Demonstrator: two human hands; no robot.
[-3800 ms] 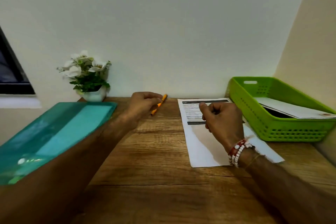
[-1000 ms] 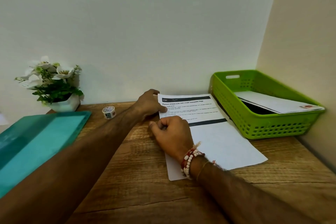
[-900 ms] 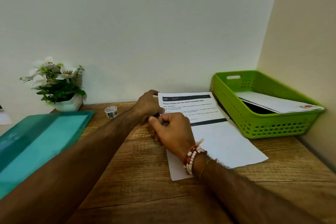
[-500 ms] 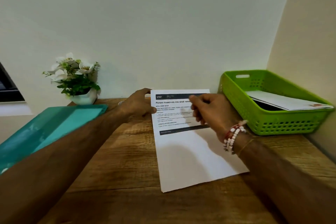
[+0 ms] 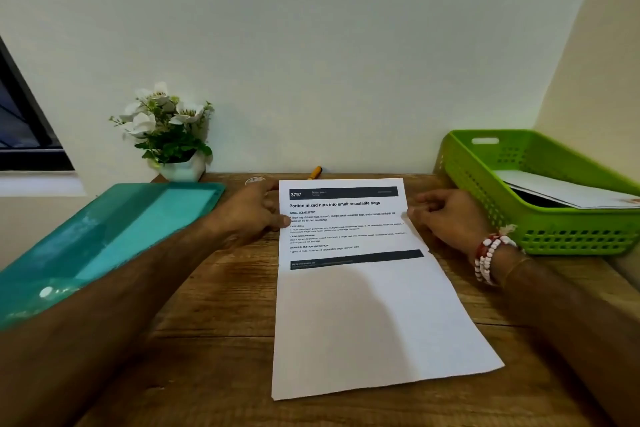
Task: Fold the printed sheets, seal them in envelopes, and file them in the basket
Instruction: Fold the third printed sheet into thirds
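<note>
Right hand (image 5: 450, 222) has moved off the text. It and left hand (image 5: 249, 215) each pinch an edge of the sheet (image 5: 363, 305), which lies between the grips, ready for folding.

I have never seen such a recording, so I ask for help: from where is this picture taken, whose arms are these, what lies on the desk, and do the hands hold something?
There is no machine here. A person wears a camera on the head, so you look down along their two arms. The left hand and the right hand touch the side edges of a printed sheet, flat and unfolded on the wooden desk; whether they pinch it I cannot tell. Right of it stands a green basket with white papers inside. Left lies a teal folder, behind it a flower pot. An orange pen lies by the wall.
</note>
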